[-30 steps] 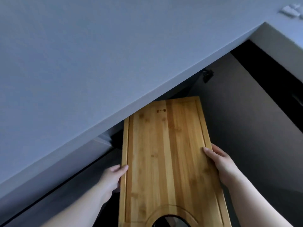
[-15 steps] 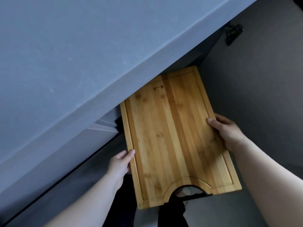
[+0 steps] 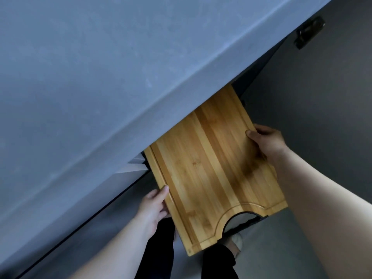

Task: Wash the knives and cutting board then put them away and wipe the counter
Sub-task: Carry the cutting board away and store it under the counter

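Bamboo cutting board (image 3: pixel 211 164), one only, is held flat and slanting between two hands, its far end hidden beneath the overhanging lip of the blue-grey counter (image 3: pixel 100 77). The left hand (image 3: pixel 155 206) grasps the left long edge about midway along what shows, thumb laid on top beside the groove (image 3: pixel 171 198) and the fingers tucked underneath, out of sight. The right hand (image 3: pixel 265 141) clasps the opposite long edge further from the body, thumb pressed onto the top face and fingers curled round the rim. Behind both grips, toward the person, the board's near end carries one half-round cut-out (image 3: pixel 239 220), and this end hangs free over the floor (image 3: pixel 281 248). Ahead of the left grip, the board's left edge runs close beside the corner of one pale panel (image 3: pixel 134 167) under the counter; whether they touch cannot be told. Outward from the right grip stands one dark grey cabinet door (image 3: pixel 322 117), swung open, with one dark hinge (image 3: pixel 309 32) near its top; the board's far right corner lies just beside the door's inner edge, so room on that side is tight. Below the grips show two dark trouser legs (image 3: pixel 157 250) and one pale shoe (image 3: pixel 237 241).
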`<state>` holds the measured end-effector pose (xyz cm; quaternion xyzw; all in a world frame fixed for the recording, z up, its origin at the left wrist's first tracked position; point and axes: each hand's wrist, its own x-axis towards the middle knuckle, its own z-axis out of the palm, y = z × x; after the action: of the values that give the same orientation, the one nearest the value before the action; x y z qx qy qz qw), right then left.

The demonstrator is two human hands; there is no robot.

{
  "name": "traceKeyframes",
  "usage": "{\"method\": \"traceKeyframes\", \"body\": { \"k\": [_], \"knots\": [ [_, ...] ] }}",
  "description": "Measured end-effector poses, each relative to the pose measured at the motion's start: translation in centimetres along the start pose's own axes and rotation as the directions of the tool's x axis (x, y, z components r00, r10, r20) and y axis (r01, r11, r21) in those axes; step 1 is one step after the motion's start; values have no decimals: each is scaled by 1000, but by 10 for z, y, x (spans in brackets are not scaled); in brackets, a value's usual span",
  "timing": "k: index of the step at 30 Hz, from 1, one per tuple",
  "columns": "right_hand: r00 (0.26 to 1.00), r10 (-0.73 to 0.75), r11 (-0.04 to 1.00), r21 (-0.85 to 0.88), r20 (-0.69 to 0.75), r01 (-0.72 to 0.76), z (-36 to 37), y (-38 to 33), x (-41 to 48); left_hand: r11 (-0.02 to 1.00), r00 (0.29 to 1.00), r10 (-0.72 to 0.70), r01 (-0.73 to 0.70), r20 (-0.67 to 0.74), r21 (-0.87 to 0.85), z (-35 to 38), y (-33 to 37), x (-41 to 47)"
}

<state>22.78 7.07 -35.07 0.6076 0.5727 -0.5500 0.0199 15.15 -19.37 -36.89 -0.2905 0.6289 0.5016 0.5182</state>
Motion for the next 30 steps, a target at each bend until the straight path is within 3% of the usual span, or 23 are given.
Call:
{"method": "traceKeyframes", "body": {
  "k": [7,13,15,17,19,21,23,24,26,30],
  "knots": [
    [996,-82,990,-115,18,83,13,-27,20,994,1000,-12,9,29,113,11,5,8],
    [990,-137,959,-246,34,142,21,-36,25,1000,1000,-2,2,20,11,16,3,8],
    [985,-169,934,-321,-13,156,18,-29,22,1000,1000,5,-5,12,-15,17,3,7],
    [953,-246,891,-427,-175,152,5,-17,10,1000,1000,7,-7,14,-22,18,4,7],
    [906,-209,948,-304,-367,95,-12,7,-11,1000,1000,-3,4,20,-30,17,6,7],
    [908,74,997,46,-412,-61,-23,43,-35,999,1000,-17,18,23,-39,15,6,8],
    [902,395,868,392,-173,-305,-21,76,-61,999,999,-35,36,23,-36,15,6,7],
    [889,458,776,497,-22,-387,-15,87,-70,999,999,-38,39,26,-29,14,6,8],
    [884,455,667,615,109,-419,-3,96,-80,999,999,-34,34,24,-9,14,6,7],
    [897,438,643,677,60,-359,7,91,-81,999,1000,-7,7,14,31,15,8,7]
  ]
}}
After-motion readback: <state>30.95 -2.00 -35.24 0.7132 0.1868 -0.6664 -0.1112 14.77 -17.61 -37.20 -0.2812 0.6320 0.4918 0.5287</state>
